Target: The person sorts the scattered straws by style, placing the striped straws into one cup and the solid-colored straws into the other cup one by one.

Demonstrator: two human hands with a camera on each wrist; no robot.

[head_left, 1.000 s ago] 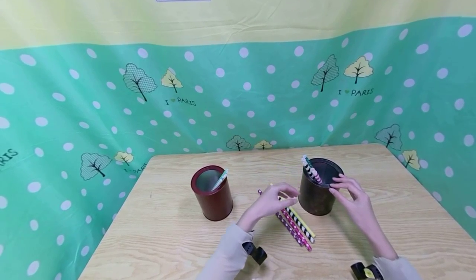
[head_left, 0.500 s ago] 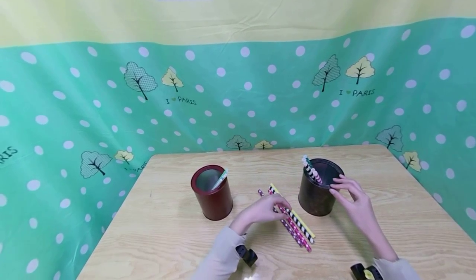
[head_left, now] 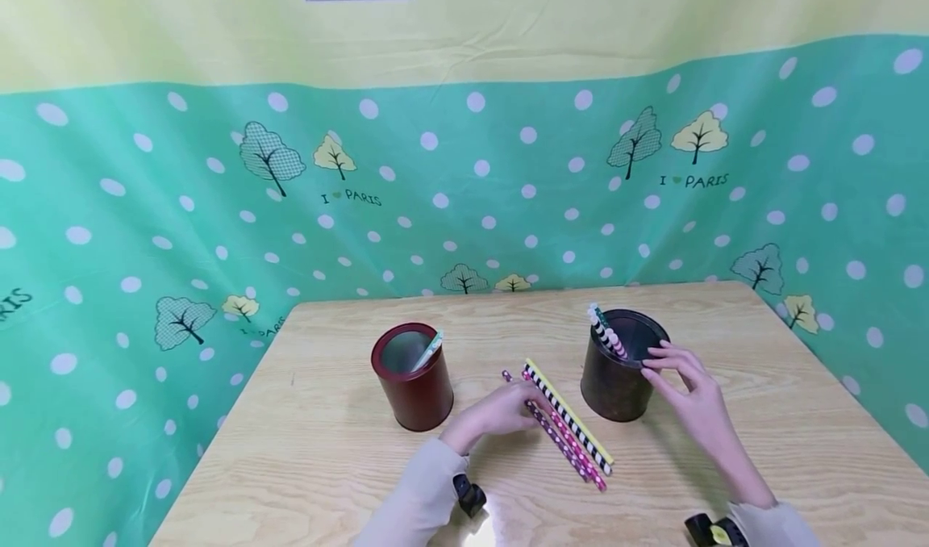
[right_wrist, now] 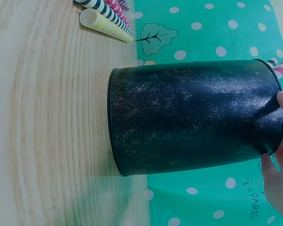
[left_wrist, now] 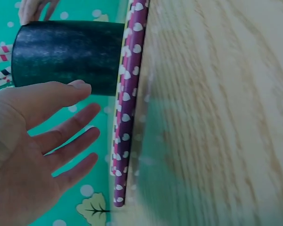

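Observation:
Four kinds of patterned paper straws lie together on the table: a purple one with white hearts [left_wrist: 129,103], a pink one [head_left: 591,472], a black-and-white striped one [head_left: 597,454] and a yellow one [head_left: 581,419]. My left hand [head_left: 501,411] hovers at the purple straw's side, thumb and fingers apart, with nothing held; contact with the straws cannot be told. To the right stands a black can [head_left: 615,394] with several straws [head_left: 608,334] leaning inside. My right hand [head_left: 693,390] holds that can's rim, its thumb [right_wrist: 270,169] against the outer wall.
A dark red can [head_left: 418,402] stands left of the straws, holding a pale green straw [head_left: 428,351]. Behind the wooden table [head_left: 327,450] hangs a green and yellow curtain [head_left: 464,184] with dots and trees.
My left hand has moved left and down, from beside the black can to the purple straw's side, uncovering more of the loose straws. My right hand has stayed at the can's rim.

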